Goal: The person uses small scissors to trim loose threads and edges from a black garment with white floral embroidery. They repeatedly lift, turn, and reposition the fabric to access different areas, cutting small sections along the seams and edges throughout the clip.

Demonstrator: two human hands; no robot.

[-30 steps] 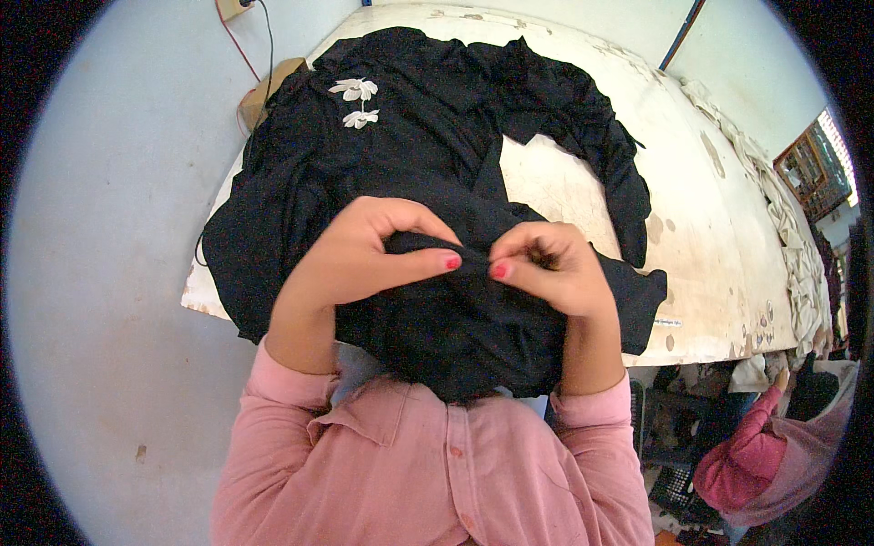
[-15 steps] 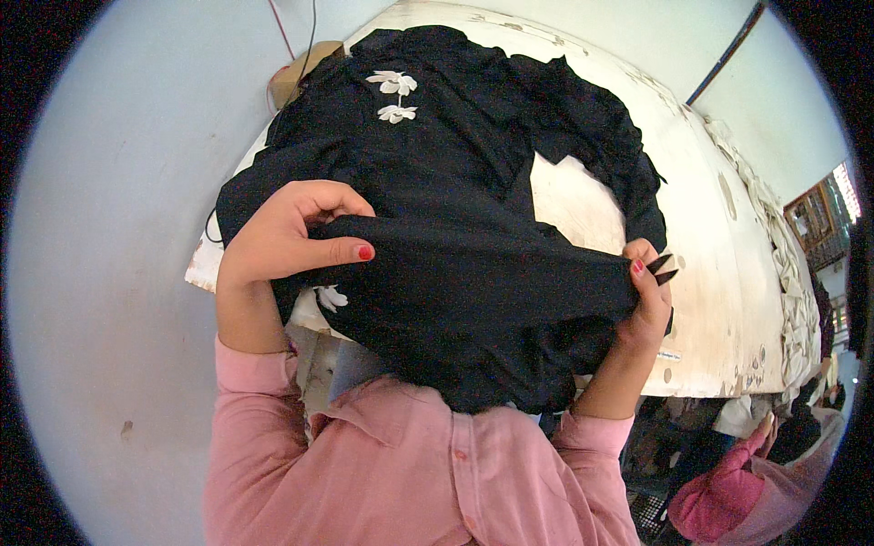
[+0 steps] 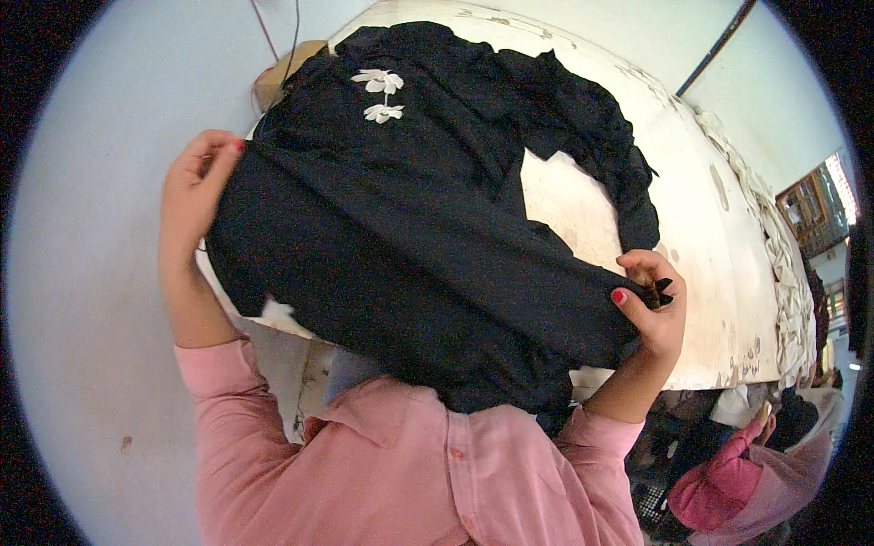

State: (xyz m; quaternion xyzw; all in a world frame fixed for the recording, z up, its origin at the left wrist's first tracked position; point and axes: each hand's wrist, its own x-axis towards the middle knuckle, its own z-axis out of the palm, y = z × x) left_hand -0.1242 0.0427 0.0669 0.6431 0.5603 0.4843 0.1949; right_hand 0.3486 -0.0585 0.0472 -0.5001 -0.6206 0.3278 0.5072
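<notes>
A black garment (image 3: 410, 246) with white flower appliqués (image 3: 379, 81) lies across the table and hangs over its near edge. My left hand (image 3: 193, 196) pinches the garment's left edge between thumb and fingers and stretches it out to the side. At the lower right, my right hand (image 3: 660, 318) is closed, its thumb on the cloth. Dark pointed tips, like small thread snips (image 3: 664, 290), stick out from its curled fingers; the rest of them is hidden. Another white appliqué (image 3: 279, 313), blurred, shows near the garment's lower left edge.
The pale, stained table (image 3: 701, 282) stands against a wall (image 3: 91, 273) on the left. A brown box (image 3: 282, 82) sits at its far left corner, with cords above. Cream cloth (image 3: 785, 282) is heaped along the right side. A person in pink (image 3: 724, 482) is at the lower right.
My left hand has moved up and to the left, spreading the folded cloth out flat. The right hand has shifted slightly down and right, still holding the cloth.
</notes>
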